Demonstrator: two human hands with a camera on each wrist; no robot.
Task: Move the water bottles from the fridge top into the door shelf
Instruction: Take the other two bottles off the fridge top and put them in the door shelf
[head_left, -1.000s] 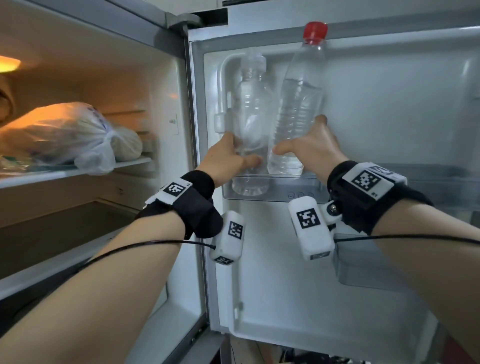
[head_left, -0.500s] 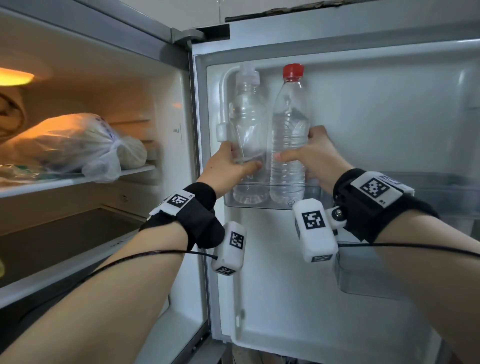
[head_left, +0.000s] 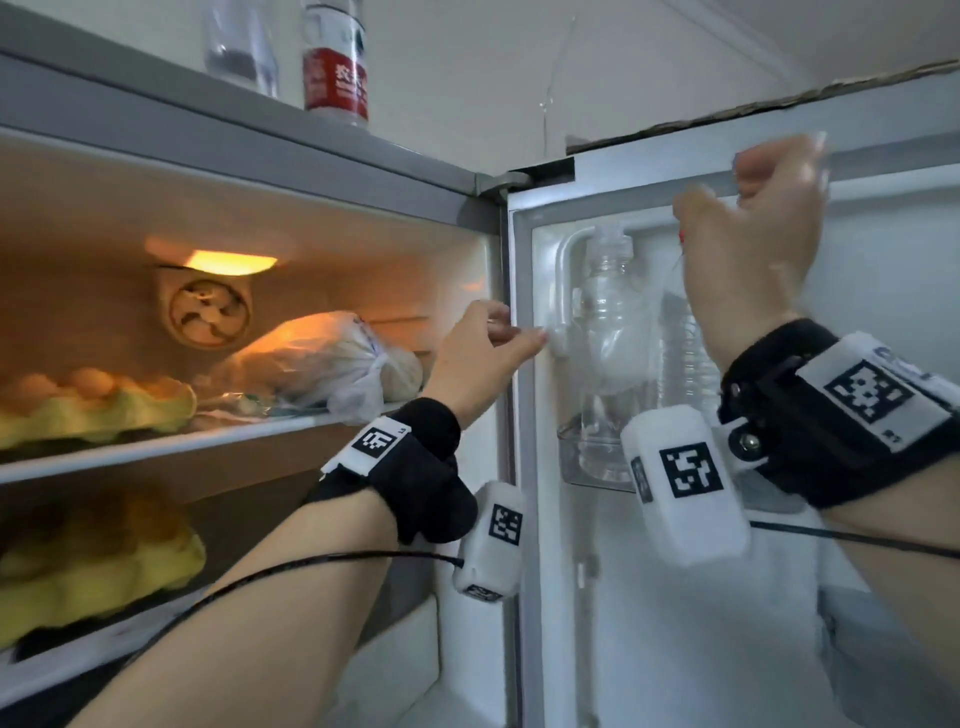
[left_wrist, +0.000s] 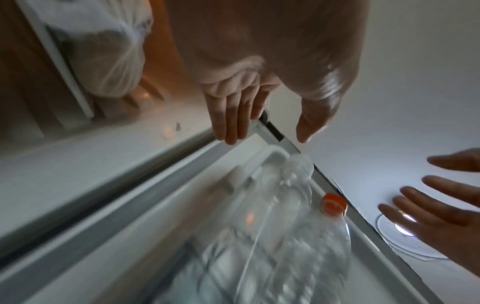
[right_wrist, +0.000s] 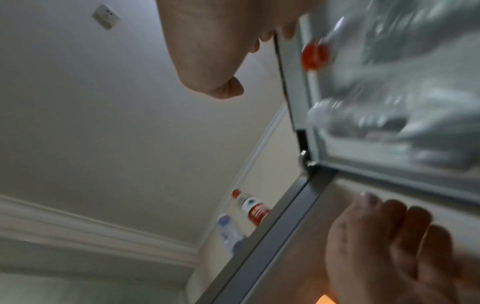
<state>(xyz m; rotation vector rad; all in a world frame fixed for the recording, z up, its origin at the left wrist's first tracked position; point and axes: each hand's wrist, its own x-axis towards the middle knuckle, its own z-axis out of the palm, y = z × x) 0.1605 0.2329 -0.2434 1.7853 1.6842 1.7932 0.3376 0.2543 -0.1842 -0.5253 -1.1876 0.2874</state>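
Two water bottles stand in the door shelf (head_left: 569, 452): a clear-capped bottle (head_left: 605, 353) on the left and a red-capped bottle (head_left: 685, 364) beside it, partly hidden by my right forearm. On the fridge top stand a clear bottle (head_left: 241, 47) and a red-labelled bottle (head_left: 335, 62). My left hand (head_left: 519, 332) hovers empty at the door's hinge edge, left of the shelved bottles. In the left wrist view its fingers (left_wrist: 228, 123) are straight. My right hand (head_left: 753, 176) is raised by the door's top edge, fingers relaxed, holding nothing.
Inside the lit fridge, a bagged item (head_left: 322, 358) and a yellow egg tray (head_left: 93, 405) lie on the upper shelf; another egg tray (head_left: 93, 561) sits below. A lower door shelf (head_left: 883, 623) juts out at the right. A wall rises behind the fridge top.
Both hands have let go of the two bottles, which now stand in the door shelf. The hands have risen, the right one highest. My view has tilted up to the fridge top.
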